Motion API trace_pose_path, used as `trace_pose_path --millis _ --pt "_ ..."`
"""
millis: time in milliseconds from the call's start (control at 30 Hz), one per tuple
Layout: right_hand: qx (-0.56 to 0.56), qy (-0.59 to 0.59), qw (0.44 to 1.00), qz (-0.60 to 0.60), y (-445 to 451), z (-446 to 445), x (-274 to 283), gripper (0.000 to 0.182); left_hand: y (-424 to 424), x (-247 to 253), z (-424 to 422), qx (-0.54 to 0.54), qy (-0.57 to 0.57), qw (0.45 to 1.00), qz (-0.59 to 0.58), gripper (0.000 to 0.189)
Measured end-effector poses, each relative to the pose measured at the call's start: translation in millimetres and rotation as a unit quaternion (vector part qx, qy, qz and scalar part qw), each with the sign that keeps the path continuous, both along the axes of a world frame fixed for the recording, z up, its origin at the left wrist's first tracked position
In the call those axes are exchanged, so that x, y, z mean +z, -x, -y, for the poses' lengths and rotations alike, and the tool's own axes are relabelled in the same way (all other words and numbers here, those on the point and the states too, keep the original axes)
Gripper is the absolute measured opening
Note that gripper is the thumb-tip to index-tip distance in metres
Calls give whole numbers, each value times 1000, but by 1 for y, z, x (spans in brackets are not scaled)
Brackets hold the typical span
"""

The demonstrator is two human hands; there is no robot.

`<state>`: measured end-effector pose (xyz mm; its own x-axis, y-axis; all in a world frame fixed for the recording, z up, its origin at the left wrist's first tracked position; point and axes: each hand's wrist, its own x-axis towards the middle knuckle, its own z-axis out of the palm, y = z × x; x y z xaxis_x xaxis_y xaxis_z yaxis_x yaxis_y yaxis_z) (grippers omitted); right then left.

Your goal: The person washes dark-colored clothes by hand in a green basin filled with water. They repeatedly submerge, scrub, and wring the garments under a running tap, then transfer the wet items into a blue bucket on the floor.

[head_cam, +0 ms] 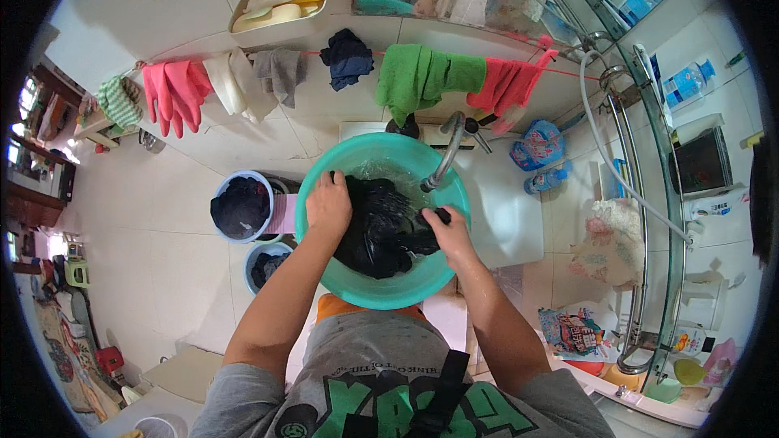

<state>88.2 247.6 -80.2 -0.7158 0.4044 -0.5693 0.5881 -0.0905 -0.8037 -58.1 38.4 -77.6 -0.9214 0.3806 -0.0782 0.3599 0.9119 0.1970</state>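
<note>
A wide green plastic basin (389, 295) with water in it stands in front of me, partly over a white sink. Black wet cloth (377, 225) lies bunched in the water. My left hand (329, 201) grips an edge of the cloth near the basin's left wall. At the right side, my right hand (449, 234) holds another part of the same cloth, and a dark end of it pokes out above my fingers. A curved metal faucet (449, 158) reaches over the basin's back right, its spout close above the water.
Left of the basin are a bucket of dark laundry (242, 210) and a smaller bucket with dark cloth (266, 264). Pink rubber gloves (173, 94), a green towel (426, 79) and other cloths hang from a line behind. Blue bottles (546, 179) stand right of the faucet, near a glass shelf (666, 219).
</note>
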Motion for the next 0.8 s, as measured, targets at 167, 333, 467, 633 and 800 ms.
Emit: trace_pose_path --millis 167,333,467,633,800 --pt "212 -330 917 -72 -26 6 -9 81 -44 31 -18 -152 82 985 16 87" --pt "393 -384 832 76 9 47 -23 85 -14 -19 -34 -171 139 966 134 83" --pt "228 -329 913 75 44 53 -92 52 -1 -89 -39 -20 -46 991 123 67" --pt "-234 238 941 -62 75 42 -150 39 4 -85 -58 307 -432 746 402 63" --pt "-154 548 816 -101 72 34 -124 37 -60 0 -73 125 -391 887 212 61"
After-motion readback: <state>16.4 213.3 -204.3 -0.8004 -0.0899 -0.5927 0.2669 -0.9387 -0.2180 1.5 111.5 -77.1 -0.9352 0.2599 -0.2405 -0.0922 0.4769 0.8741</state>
